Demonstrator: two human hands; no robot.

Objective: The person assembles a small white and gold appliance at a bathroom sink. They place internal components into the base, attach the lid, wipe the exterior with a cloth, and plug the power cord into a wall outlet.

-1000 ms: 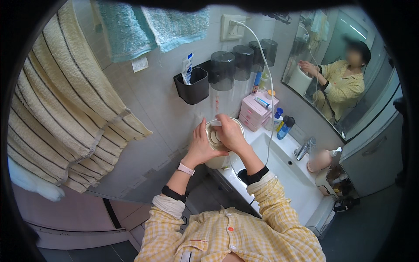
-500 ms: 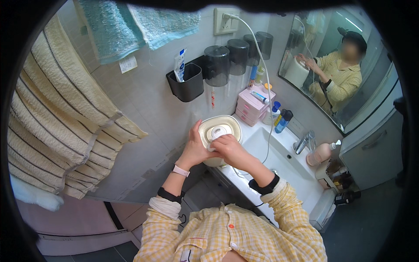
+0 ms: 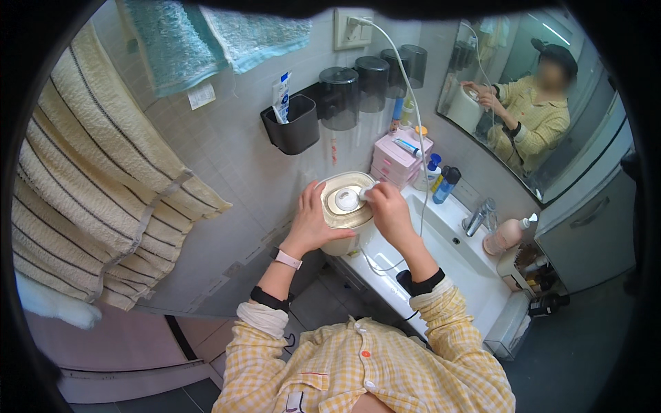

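Hands meet over a cream-coloured round appliance (image 3: 344,210) that stands on the white counter (image 3: 385,275) at the left end of the sink (image 3: 447,237), close to the tiled wall. The left hand (image 3: 311,224) wraps around the appliance's left side, palm and fingers pressed flat to its wall, steadying it. The right hand (image 3: 389,210) comes in from the right and pinches a small white piece (image 3: 365,193) between thumb and fingertips, holding it against the raised cap (image 3: 346,199) in the middle of the appliance's lid; the exact shape of the piece is too small to make out. A white cord (image 3: 421,172) hangs from the wall socket (image 3: 352,27) above and runs down past the right hand to the counter. Just behind the appliance sits a pink drawer box (image 3: 399,160), with two blue bottles (image 3: 441,180) beside it. On the wall above hang a black holder (image 3: 296,124) with a tube in it and a row of dark cups (image 3: 368,82). A chrome tap (image 3: 478,217) and a pink pump bottle (image 3: 506,234) stand at the far side of the sink. Striped beige towels (image 3: 89,193) hang at the left, teal ones (image 3: 213,41) above, and a mirror (image 3: 537,96) at the right shows the person's reflection.
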